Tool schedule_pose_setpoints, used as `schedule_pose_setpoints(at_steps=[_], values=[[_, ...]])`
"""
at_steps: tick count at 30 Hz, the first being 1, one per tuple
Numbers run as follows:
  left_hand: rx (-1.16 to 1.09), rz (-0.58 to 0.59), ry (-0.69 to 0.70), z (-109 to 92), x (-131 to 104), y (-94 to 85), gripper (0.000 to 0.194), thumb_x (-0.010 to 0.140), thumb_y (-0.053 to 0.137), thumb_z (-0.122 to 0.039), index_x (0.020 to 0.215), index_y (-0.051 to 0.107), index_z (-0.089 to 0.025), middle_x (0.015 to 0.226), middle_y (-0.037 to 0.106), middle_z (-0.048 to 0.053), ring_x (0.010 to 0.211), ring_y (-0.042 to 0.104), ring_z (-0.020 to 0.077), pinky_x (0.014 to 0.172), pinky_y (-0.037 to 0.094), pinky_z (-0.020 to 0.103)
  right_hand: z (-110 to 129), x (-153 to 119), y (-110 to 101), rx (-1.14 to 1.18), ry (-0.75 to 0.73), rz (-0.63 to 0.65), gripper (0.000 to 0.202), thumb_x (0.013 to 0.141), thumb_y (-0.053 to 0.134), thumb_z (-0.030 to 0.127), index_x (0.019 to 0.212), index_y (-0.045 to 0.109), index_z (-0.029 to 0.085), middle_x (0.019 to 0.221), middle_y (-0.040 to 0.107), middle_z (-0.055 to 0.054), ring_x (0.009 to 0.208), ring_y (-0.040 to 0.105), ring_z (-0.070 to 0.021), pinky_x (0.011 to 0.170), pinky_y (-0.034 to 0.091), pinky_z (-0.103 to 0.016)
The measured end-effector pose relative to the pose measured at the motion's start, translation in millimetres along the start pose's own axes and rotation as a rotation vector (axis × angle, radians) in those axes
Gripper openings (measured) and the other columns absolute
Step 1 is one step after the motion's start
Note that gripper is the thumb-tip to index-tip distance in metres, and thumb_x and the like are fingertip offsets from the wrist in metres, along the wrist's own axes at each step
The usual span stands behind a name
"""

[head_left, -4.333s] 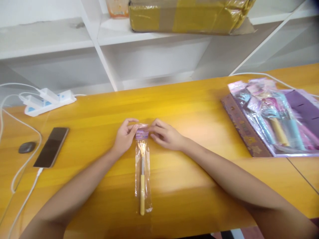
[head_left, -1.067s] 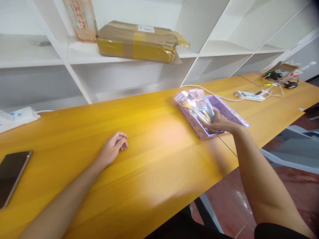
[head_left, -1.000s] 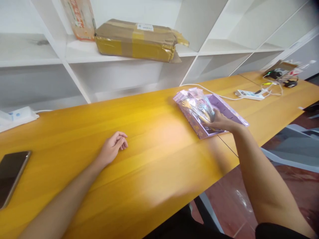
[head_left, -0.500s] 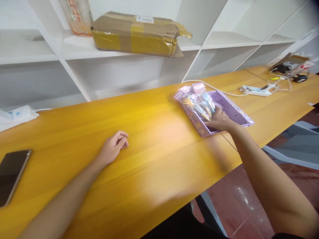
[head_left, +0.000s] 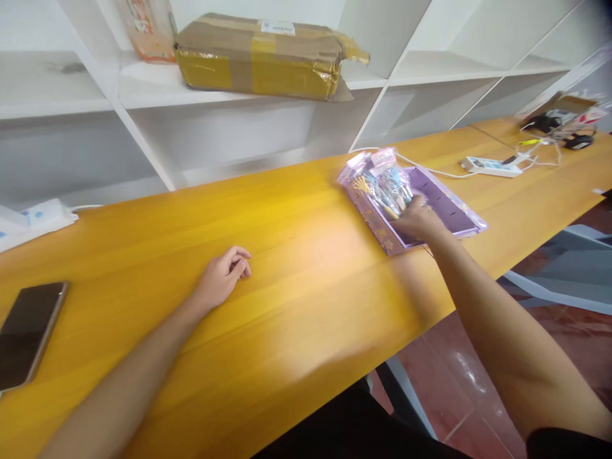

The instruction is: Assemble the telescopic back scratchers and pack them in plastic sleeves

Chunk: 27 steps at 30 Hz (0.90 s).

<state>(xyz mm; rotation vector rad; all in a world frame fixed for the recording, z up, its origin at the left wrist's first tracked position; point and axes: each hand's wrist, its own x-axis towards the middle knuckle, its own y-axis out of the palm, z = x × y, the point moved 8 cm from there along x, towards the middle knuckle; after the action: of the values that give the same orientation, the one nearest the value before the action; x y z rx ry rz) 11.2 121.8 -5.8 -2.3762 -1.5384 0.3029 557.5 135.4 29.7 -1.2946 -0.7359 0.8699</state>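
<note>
A purple box (head_left: 452,207) lies open on the yellow wooden table (head_left: 296,274), right of the middle. Clear plastic packets (head_left: 382,182) with small hand-shaped items, one yellow and some blue, fill its left part. My right hand (head_left: 417,218) reaches over the near edge into the box, at the lower end of the packets; its fingertips are partly hidden, and whether it grips a packet is unclear. Resting on the table left of the middle, my left hand (head_left: 225,274) has loosely curled fingers with nothing in them.
A dark phone (head_left: 31,331) lies at the left. White power strips sit at the far left (head_left: 41,223) and the right (head_left: 492,167). A taped carton (head_left: 261,60) stands on the white shelf behind. Headphones (head_left: 578,140) and cables are at the far right.
The view has shifted slightly. My right hand has moved a little left in the box, near the packets, which have shifted slightly. My left hand keeps its place and pose.
</note>
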Motion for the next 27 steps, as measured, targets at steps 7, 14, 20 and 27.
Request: schedule_pose_setpoints(at_steps=[7, 14, 20, 27], values=[[0.047, 0.011, 0.036, -4, -1, 1.2, 0.011, 0.103, 0.056, -0.031, 0.108, 0.064, -0.025, 0.083, 0.077, 0.001, 0.077, 0.069, 0.02, 0.076, 0.049, 0.032, 3, -12, -6, -0.001, 0.069, 0.072, 0.101, 0.089, 0.072, 0.075, 0.153, 0.038, 0.004, 0.141, 0.058, -0.042, 0.124, 0.064, -0.0395, 0.089, 0.038, -0.045], [0.103, 0.028, 0.037, -3, -1, 2.0, 0.014, 0.106, 0.053, -0.035, 0.111, 0.062, -0.026, 0.087, 0.077, 0.001, 0.082, 0.071, 0.0202, 0.079, 0.049, 0.033, 6, -10, -14, -0.009, 0.104, 0.056, 0.098, 0.086, 0.077, 0.069, 0.152, 0.041, 0.006, 0.135, 0.064, -0.039, 0.116, 0.066, -0.0379, 0.085, 0.038, -0.046], [0.122, 0.036, 0.047, -4, -2, 2.1, 0.015, 0.106, 0.052, -0.036, 0.11, 0.062, -0.025, 0.086, 0.077, 0.001, 0.082, 0.072, 0.0199, 0.079, 0.05, 0.033, -1, -14, -21, 0.007, 0.165, -0.011, 0.092, 0.085, 0.075, 0.072, 0.147, 0.046, 0.01, 0.13, 0.067, -0.035, 0.111, 0.066, -0.0369, 0.083, 0.039, -0.046], [0.154, 0.059, 0.014, -6, -2, 3.1, 0.016, 0.107, 0.049, -0.036, 0.112, 0.06, -0.025, 0.089, 0.077, 0.0, 0.085, 0.071, 0.0189, 0.083, 0.05, 0.033, -23, -10, -18, 0.035, 0.292, -0.164, 0.095, 0.072, 0.086, 0.072, 0.141, 0.051, 0.018, 0.128, 0.071, -0.026, 0.108, 0.067, -0.0365, 0.083, 0.041, -0.041]])
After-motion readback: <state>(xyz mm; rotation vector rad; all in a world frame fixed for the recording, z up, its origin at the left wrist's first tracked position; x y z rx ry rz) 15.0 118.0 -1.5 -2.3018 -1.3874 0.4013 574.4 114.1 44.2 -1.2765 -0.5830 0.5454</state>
